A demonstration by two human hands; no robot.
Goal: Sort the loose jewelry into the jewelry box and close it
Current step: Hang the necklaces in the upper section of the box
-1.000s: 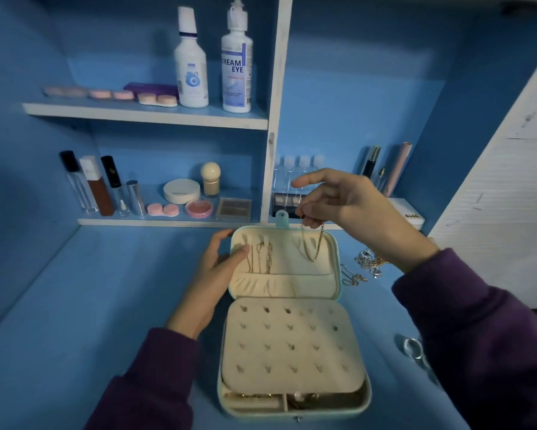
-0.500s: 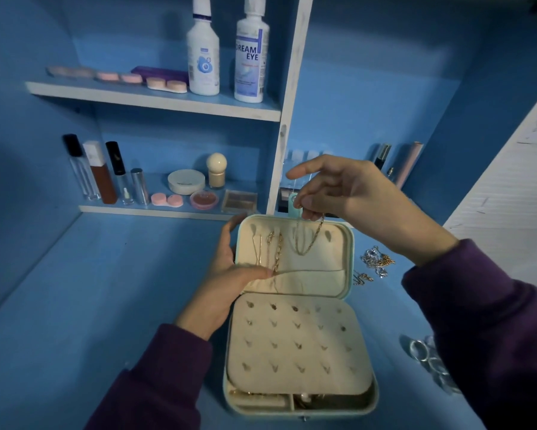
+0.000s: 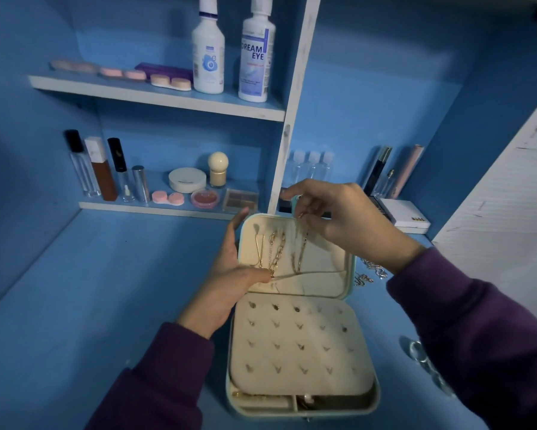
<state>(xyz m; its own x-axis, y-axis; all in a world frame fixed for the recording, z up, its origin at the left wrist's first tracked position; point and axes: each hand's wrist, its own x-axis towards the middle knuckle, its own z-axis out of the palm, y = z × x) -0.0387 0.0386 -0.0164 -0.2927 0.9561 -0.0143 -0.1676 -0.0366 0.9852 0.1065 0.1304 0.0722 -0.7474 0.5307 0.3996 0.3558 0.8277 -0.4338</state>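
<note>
Jewelry box open on desk, lid upright. Left hand grips lid's left edge. Right hand pinches gold chain at lid top, beside two hung necklaces. Earring panel covers base. Loose jewelry on desk, just right of lid.

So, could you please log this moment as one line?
right hand pinches necklace at lid top | left hand holds lid | jewelry box open

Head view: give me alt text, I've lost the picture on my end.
The right hand pinches a gold chain at the top of the open lid of the jewelry box, beside two hanging chains, while the left hand holds the lid's left edge. Loose jewelry lies right of the box.
</note>
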